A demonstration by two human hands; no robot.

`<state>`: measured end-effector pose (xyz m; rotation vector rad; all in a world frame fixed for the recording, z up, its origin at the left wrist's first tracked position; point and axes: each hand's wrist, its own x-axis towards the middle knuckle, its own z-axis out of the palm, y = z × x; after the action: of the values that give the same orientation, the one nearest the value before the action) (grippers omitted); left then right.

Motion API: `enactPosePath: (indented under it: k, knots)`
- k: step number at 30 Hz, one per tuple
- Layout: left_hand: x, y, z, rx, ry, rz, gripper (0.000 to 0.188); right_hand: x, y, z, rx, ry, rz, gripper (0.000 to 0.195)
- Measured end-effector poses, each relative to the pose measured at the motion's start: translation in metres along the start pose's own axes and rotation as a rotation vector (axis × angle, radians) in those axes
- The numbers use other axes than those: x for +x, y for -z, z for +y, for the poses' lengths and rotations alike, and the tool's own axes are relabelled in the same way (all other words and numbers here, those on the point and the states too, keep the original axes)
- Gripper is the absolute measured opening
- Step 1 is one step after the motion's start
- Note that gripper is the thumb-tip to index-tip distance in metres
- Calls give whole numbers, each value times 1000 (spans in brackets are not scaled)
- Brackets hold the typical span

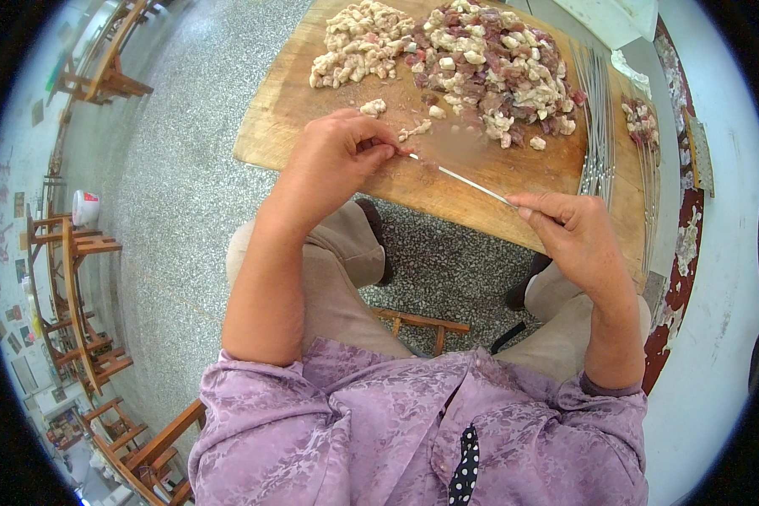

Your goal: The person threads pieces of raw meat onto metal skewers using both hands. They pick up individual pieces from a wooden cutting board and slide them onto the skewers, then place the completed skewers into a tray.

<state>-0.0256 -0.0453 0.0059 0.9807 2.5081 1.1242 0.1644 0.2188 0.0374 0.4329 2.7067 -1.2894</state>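
Observation:
A thin metal skewer point(474, 184) spans between my two hands above the near edge of a wooden board point(417, 197). My left hand point(345, 148) pinches a small piece of reddish meat point(406, 152) at the skewer's left end. The skewer's other end is between the thumb and fingers of my right hand point(566, 231). Beyond them on the board lie a heap of pale fatty pieces point(360, 41) and a larger heap of mixed red meat and pale cubes point(499, 69). A few loose pale bits point(373, 107) lie near my left hand.
A bundle of bare metal skewers point(598, 126) lies on the board's right side, beside several skewers loaded with meat point(640, 123). Wooden stools point(76, 272) stand at the far left, one bearing a white tub point(86, 207). A wall runs along the right.

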Motion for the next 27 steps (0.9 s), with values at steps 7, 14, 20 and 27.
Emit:
enactPosePath:
  k: [7,14,20,27]
  knots:
    - [3,-1,0,106,-158,-7,15,2,0,-8,-78,57,7,27]
    - [5,-1,-3,162,-221,-42,15,14,-22,-14,-20,149,34,28]
    - [9,-4,3,-32,-80,102,18,17,-20,-10,81,112,100,24]
    - [25,-24,3,57,-150,125,15,3,4,12,122,-1,231,22]
